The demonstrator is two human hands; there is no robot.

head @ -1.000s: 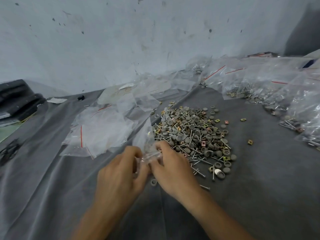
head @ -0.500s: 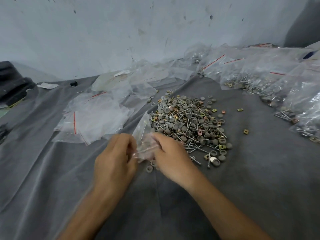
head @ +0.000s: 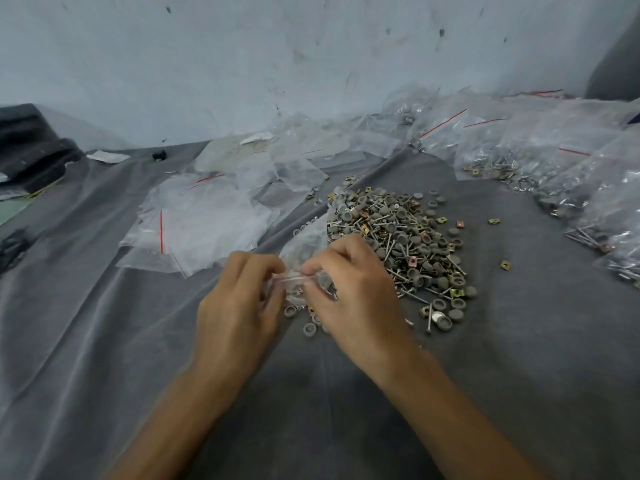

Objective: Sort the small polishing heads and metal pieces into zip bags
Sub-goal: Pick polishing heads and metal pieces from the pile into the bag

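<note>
Pinched at centre frame between left hand (head: 239,306) and right hand (head: 353,292): one small clear zip bag (head: 304,247), mouth strip stretched level between the fingertips, body rising behind them. Fingers of both hands curled, thumbs and forefingers grasping the bag's top edge. Inside, some grey round heads, blurred through the plastic; number not readable.

Just right of the hands, touching the right knuckles: one loose pile (head: 394,237) of grey polishing heads, thin metal shanks and small square brass-coloured pieces, all mixed. Lower left edge of the pile hidden under the right hand. Just below the hands, a few grey ring-shaped heads (head: 309,329) scattered on the grey cloth (head: 519,358).

Left of centre: flat heap of empty zip bags (head: 201,226) with red seal lines, overlapping, layers too many for a count. Along the upper right edge: filled zip bags (head: 554,157), pins and square pieces inside, heaped against one another up to the wall (head: 242,64).

Right of the pile and apart from it: three stray square pieces (head: 505,265). Upper left: dark folded object (head: 31,147), one white scrap (head: 104,156), one small black item (head: 159,154) beside it.

Two hands, one held bag, one pile.
</note>
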